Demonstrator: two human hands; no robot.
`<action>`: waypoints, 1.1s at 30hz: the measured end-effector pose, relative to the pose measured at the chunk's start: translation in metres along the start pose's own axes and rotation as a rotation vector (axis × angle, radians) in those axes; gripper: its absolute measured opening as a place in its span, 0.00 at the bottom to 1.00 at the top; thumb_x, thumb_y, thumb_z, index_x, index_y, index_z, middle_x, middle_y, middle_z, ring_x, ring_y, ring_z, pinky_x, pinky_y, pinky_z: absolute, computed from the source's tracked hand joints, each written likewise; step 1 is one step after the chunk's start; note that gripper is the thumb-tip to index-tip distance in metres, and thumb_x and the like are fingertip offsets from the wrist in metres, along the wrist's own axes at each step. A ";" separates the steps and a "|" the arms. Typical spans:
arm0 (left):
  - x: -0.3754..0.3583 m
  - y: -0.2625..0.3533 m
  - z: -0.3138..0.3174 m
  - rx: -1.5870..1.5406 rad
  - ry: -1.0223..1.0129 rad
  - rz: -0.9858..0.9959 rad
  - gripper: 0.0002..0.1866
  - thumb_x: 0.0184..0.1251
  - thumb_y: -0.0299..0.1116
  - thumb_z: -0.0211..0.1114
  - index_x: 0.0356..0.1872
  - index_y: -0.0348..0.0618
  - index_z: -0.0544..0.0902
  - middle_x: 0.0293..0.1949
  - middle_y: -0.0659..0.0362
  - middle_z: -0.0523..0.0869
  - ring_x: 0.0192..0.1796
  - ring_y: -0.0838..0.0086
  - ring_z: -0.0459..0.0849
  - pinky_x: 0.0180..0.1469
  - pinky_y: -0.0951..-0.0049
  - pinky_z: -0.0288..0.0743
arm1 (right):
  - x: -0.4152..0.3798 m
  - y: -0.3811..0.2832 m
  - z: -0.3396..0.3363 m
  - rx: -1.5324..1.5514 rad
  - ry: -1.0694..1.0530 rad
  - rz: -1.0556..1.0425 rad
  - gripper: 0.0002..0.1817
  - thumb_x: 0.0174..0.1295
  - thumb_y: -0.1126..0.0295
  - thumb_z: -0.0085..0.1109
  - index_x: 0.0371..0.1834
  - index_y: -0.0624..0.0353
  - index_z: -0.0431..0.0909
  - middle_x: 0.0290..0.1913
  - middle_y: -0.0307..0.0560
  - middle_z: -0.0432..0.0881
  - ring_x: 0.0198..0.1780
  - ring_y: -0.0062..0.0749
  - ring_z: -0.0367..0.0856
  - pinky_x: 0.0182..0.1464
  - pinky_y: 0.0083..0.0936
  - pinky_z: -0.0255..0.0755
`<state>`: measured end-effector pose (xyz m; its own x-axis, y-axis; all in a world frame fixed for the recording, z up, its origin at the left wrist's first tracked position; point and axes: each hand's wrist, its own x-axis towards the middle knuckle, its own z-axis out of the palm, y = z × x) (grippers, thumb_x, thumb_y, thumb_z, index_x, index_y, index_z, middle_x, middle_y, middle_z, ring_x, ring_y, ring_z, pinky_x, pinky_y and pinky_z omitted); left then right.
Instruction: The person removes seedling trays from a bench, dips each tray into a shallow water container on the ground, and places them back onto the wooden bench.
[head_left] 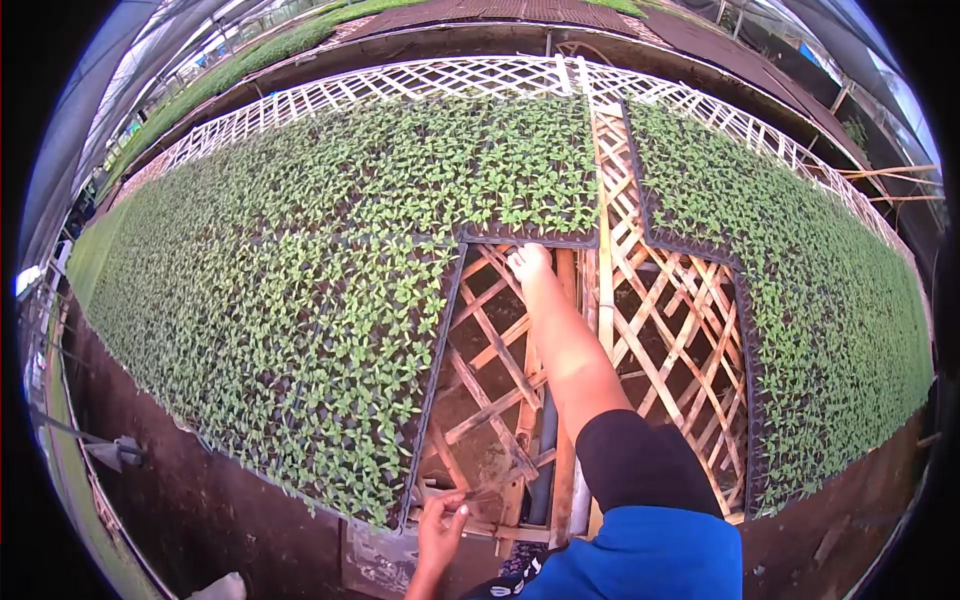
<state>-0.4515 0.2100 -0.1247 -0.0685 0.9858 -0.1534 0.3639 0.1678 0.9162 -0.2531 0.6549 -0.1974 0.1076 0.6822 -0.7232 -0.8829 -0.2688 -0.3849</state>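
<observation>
My right hand (530, 261) reaches far forward over a gap in the planting. Its fingers are closed at the front rim of a black seedling tray (565, 240) full of small green seedlings. Down at the near edge of the bench, my left hand (438, 530) is raised with thumb and fingers drawn together; anything thin between them is too faint to name. It is close to the lower corner of another seedling tray (418, 470), apart from it. Under both hands shows the crossed-slat bamboo bench top (495, 400).
More seedling trays (830, 330) cover the bench to the right, beyond a bamboo rail (604, 260). White lattice (400, 78) runs along the far side of the bench. Dark soil (170, 480) lies in front, and further beds (500, 12) stretch behind under netting.
</observation>
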 end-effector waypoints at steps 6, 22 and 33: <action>0.008 0.006 -0.012 -0.065 0.021 -0.124 0.09 0.57 0.28 0.56 0.38 0.38 0.75 0.40 0.57 0.76 0.39 0.76 0.74 0.40 0.78 0.68 | -0.035 -0.004 0.048 -0.154 0.347 -0.270 0.17 0.51 0.63 0.54 0.41 0.60 0.69 0.44 0.49 0.73 0.47 0.40 0.71 0.50 0.36 0.63; -0.001 0.003 -0.032 -0.095 0.093 -0.083 0.08 0.55 0.26 0.57 0.36 0.36 0.74 0.40 0.55 0.76 0.39 0.72 0.75 0.42 0.77 0.69 | -0.141 -0.101 0.159 -0.063 0.002 -0.842 0.08 0.50 0.72 0.51 0.24 0.61 0.62 0.22 0.41 0.69 0.24 0.28 0.66 0.23 0.31 0.62; -0.009 0.012 -0.041 -0.091 0.134 -0.034 0.09 0.55 0.28 0.56 0.36 0.36 0.74 0.39 0.54 0.76 0.40 0.71 0.76 0.42 0.76 0.69 | -0.222 -0.142 0.220 0.030 -0.170 -0.916 0.07 0.49 0.73 0.49 0.26 0.58 0.60 0.27 0.42 0.66 0.27 0.30 0.64 0.28 0.42 0.63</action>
<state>-0.4850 0.2026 -0.0974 -0.2051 0.9687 -0.1401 0.2742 0.1942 0.9418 -0.2520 0.6915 0.1442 0.7022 0.7102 -0.0503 -0.4983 0.4398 -0.7471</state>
